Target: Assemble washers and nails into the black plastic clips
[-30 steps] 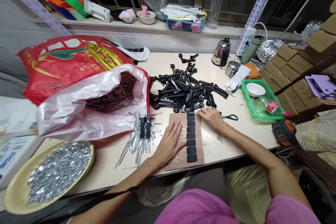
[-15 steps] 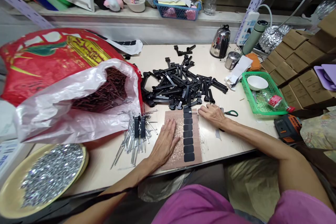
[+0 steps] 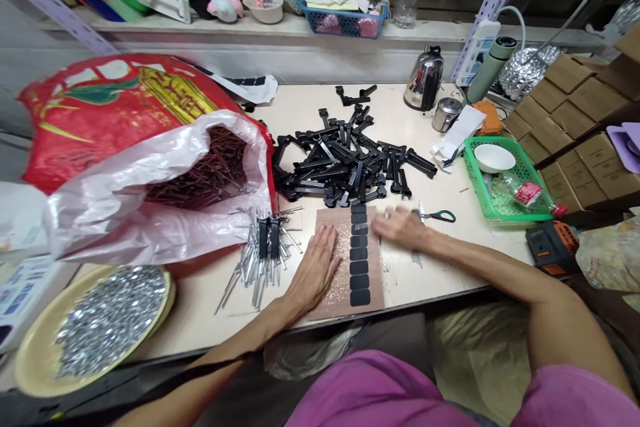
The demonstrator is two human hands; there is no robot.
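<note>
My left hand (image 3: 314, 270) lies flat, fingers stretched out, on a brown board (image 3: 330, 307) speckled with pale flecks at the table's front edge. Down the board runs a column of several black rounded pads (image 3: 359, 281). Smeared by motion, my right hand (image 3: 400, 228) is at the board's right edge, beside the upper pads; whether its fingers hold anything is not visible. Just to its right lie green-handled scissors (image 3: 443, 215). Beyond the board spreads a heap of black plastic parts (image 3: 345, 160). Loose metal rods (image 3: 250, 273) lie left of my left hand, with two black pieces on them.
A red and white sack (image 3: 100, 213) of dark thin rods lies at left, above a yellow bowl (image 3: 30, 367) of small shiny metal pieces. At right are a green basket (image 3: 510, 217), a kettle (image 3: 423, 80), a power-tool battery (image 3: 550, 250) and stacked cardboard boxes (image 3: 595, 100).
My right hand has moved slightly down along the pad column and is now blurred. My left hand stays flat on the board. The whole view has shifted slightly.
</note>
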